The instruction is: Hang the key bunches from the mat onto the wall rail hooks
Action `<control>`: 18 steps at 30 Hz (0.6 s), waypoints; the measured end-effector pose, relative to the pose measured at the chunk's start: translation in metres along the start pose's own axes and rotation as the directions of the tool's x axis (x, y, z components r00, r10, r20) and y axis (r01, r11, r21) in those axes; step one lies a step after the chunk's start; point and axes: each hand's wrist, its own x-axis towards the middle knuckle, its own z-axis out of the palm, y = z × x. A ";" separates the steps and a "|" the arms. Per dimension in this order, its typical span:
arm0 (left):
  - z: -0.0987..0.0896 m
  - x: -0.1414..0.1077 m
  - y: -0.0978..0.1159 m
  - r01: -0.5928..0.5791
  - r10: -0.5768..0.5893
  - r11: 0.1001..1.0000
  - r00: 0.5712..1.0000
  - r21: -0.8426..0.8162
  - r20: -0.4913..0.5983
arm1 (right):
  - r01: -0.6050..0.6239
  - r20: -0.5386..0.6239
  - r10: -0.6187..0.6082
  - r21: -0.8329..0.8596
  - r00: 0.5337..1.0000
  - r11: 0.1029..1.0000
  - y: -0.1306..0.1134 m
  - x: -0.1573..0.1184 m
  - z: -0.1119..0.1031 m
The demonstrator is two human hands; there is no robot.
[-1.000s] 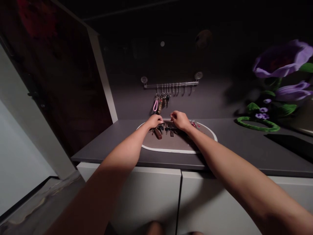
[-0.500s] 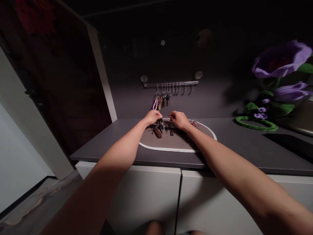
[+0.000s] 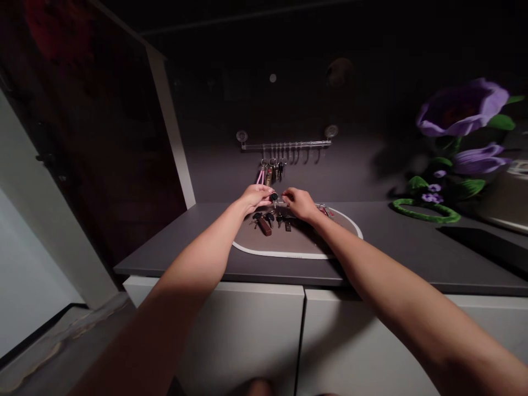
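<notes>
- Fingers of the left hand point(image 3: 256, 198) clamp a black-headed key point(image 3: 273, 197), held just above the far edge of the mat.
- Fingers of the right hand point(image 3: 301, 203) are pinched together beside the key's metal blade; whether they grip it is too small to tell.
- That key is over the far edge of the oval brown mat point(image 3: 297, 256), which has a white rim and lies near the table's back edge.
- Loose keys with a brown leather fob point(image 3: 265, 226) lie on the mat below the hands; red-tagged keys point(image 3: 324, 210) lie near its right end.
- Small marks on the mat's near rim and the hanging fob point(image 3: 269, 176) are too small to read.
- A clear hook rail point(image 3: 284, 145) on the wall above the dark grey table point(image 3: 173, 242) holds hanging keys point(image 3: 276, 168) and a pink loop strap point(image 3: 260, 176).
- A purple artificial flower point(image 3: 460, 110) stands toward the table's right end.
</notes>
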 end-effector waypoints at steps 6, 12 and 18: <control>0.005 0.000 -0.001 -0.024 0.037 0.990 0.995 -0.139 0.090 | 0.041 -0.109 -0.024 0.155 0.994 0.987 -0.004 0.000 -0.003; 0.009 -0.002 -0.002 -0.046 0.060 0.991 0.992 -0.125 0.115 | 0.014 -0.138 0.020 0.245 0.990 0.969 -0.001 0.002 -0.002; 0.012 -0.005 -0.001 -0.054 0.070 0.991 0.990 -0.124 0.124 | 0.026 -0.126 0.019 0.346 0.992 0.938 0.005 0.005 0.003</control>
